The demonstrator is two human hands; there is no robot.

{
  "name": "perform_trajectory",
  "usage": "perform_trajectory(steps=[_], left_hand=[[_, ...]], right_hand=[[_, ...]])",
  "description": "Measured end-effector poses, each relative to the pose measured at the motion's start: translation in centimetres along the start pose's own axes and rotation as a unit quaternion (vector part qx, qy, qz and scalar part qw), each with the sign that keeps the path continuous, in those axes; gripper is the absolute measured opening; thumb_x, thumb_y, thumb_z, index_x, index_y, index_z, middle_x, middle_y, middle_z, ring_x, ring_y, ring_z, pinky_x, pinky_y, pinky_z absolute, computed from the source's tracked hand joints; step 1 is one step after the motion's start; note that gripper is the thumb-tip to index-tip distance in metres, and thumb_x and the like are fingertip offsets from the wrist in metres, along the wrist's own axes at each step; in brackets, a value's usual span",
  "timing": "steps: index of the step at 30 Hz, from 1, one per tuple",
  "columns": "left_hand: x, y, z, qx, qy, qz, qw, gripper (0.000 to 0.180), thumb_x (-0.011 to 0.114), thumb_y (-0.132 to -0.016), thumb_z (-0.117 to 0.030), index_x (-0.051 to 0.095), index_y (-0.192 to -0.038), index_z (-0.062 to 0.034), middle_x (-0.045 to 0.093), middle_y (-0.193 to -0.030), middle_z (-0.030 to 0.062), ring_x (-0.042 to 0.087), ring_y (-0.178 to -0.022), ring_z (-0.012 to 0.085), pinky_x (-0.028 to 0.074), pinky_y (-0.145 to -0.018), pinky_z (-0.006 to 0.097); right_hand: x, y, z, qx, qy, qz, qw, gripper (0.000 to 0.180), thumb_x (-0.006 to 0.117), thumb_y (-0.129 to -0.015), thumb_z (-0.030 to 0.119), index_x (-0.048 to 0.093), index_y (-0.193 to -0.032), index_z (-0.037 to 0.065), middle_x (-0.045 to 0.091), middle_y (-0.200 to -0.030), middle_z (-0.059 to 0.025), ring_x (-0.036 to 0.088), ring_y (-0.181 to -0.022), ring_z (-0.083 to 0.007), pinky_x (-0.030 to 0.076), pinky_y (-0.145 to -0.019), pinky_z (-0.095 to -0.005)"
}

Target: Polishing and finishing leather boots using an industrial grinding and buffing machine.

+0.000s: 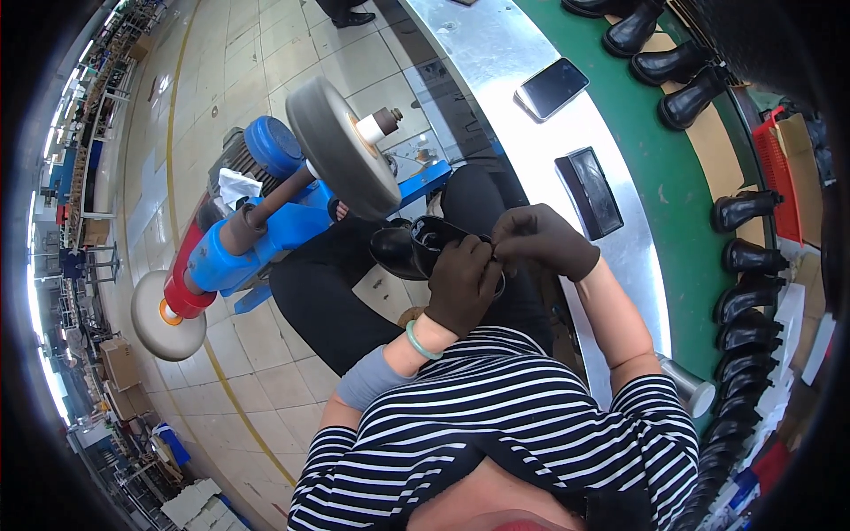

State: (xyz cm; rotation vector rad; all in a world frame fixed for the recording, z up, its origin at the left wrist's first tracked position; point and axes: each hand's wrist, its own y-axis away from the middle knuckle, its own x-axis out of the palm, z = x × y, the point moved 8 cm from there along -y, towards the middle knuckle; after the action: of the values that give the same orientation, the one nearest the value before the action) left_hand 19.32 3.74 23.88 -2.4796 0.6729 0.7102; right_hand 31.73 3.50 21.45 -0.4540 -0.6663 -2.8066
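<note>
From my seat at a distance I see the black boot [394, 254] held at the lap, between the thighs of the black trousers [328, 288]. It is off the metal table [630, 257], out beyond that table's left long edge.

The relation I attend to is boot to hands. The left hand [462, 283] is on it, gloved fingers curled over the top and clamped there, so this is the nearer one. The right hand [536, 239] comes in from the table side, its fingertips drawn together close beside the left hand's fingers; I cannot tell whether they pinch part of the boot, some small thing, or nothing. The hands are almost touching. From them, most of the visible boot lies to the left and a little forward.

Its rounded, glossy end, which I take for the toe, points left, away from the table's left edge and toward the grey wheel [341, 146]. The long axis runs roughly crosswise over the lap. The left hand hides much of the middle, so I cannot read the full outline.

On the table, a phone [552, 88] lies toward the far end, and a dark flat case [591, 190] lies nearer. Past the table's right edge, more boots [742, 257] line the green surface [660, 177].
</note>
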Motion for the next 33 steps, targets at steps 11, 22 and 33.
perform_trajectory(steps=[11, 22, 33], left_hand=[[0.1, -0.1, -0.7, 0.001, -0.035, 0.031, 0.999, 0.008, 0.061, -0.085, -0.007, 0.061, -0.088, 0.0005, 0.058, -0.086, 0.0171, 0.057, -0.079, 0.0356, 0.046, -0.069, 0.043], [0.0, -0.4, -0.5, 0.003, -0.039, 0.012, 0.999, 0.010, 0.063, -0.082, -0.008, 0.061, -0.088, 0.0003, 0.058, -0.087, 0.0170, 0.057, -0.079, 0.0354, 0.046, -0.069, 0.043], [-0.1, -0.4, -0.3, 0.008, -0.044, -0.009, 0.999, 0.012, 0.064, -0.081, -0.008, 0.062, -0.090, -0.0003, 0.060, -0.089, 0.0164, 0.058, -0.081, 0.0356, 0.047, -0.071, 0.043]], right_hand=[[0.0, 0.3, -0.5, -0.001, 0.013, 0.008, 1.000, 0.010, 0.068, -0.082, 0.005, 0.066, -0.089, -0.002, 0.067, -0.079, -0.0080, 0.066, -0.067, -0.0140, 0.054, -0.064, -0.0254], [-0.4, 0.2, -1.0, 0.034, -0.116, 0.012, 0.993, 0.012, 0.069, -0.084, 0.009, 0.065, -0.091, 0.000, 0.066, -0.080, -0.0057, 0.064, -0.069, -0.0115, 0.053, -0.066, -0.0249], [0.0, 0.2, -0.5, -0.086, 0.052, -0.002, 0.995, 0.016, 0.071, -0.081, 0.003, 0.064, -0.095, 0.001, 0.063, -0.081, -0.0025, 0.061, -0.075, -0.0087, 0.049, -0.068, -0.0233]])
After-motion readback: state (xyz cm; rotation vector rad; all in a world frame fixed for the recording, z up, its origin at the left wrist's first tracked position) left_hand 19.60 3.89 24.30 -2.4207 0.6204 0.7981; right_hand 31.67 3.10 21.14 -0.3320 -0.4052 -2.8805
